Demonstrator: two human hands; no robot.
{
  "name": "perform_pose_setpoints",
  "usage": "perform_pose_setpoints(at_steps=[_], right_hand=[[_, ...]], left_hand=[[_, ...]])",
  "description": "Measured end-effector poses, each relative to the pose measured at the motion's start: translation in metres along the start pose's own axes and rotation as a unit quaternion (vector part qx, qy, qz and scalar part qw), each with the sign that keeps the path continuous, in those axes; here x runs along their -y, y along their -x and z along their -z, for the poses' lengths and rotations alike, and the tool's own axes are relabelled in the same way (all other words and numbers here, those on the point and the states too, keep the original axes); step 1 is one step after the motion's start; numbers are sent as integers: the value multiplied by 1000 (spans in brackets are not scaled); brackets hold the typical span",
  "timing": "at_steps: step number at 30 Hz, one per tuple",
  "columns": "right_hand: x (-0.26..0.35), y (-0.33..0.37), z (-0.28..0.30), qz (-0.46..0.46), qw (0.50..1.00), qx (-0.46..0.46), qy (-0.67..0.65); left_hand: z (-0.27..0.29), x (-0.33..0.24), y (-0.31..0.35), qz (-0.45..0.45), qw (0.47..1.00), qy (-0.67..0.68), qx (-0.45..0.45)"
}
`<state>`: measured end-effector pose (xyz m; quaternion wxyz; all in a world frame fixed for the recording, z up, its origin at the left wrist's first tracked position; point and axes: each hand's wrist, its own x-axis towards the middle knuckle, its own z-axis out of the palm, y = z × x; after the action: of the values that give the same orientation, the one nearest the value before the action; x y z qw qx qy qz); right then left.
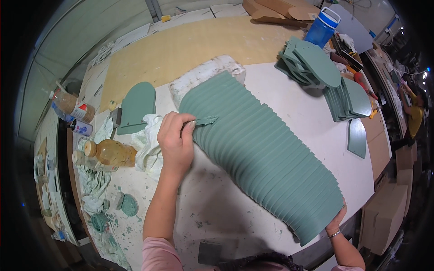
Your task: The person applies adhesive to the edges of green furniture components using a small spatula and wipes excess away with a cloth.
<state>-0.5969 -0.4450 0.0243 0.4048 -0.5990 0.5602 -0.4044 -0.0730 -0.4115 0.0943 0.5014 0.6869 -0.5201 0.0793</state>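
A long row of green rounded plates (266, 158), packed face to face, lies slantwise over the white table. Its far end leans on a white, plaster-smeared block (194, 80). My left hand (175, 135) pinches a thin spatula-like tool (207, 120) coated in green putty, its tip against the plates near the far left side. The tool's handle is hidden in my fingers. At the near right end, my right hand (337, 220) presses on the last plate; most of its fingers are behind the row.
Left of me are a crumpled white cloth (151, 147), an amber bottle (113, 152), a loose green plate (138, 106) and a putty patch (129, 205). More green plates (312, 63) and a blue bottle (322, 28) stand far right. Another person (413, 117) is beyond.
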Motion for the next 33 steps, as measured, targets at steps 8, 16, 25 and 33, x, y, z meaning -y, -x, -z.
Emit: perform_pose_setpoints(at_steps=[8, 16, 25, 33], right_hand=[[-11, 1, 4, -25, 998, -16, -50], [-8, 2, 0, -1, 999, -32, -31], [-17, 2, 4, -16, 997, -23, -68], [-16, 2, 4, -19, 997, -30, -64]], left_hand=[[-21, -18, -7, -17, 997, 42, 59], [-30, -19, -14, -15, 998, 43, 41], [-25, -21, -12, -6, 998, 46, 43], [-27, -16, -5, -100, 994, -18, 30]])
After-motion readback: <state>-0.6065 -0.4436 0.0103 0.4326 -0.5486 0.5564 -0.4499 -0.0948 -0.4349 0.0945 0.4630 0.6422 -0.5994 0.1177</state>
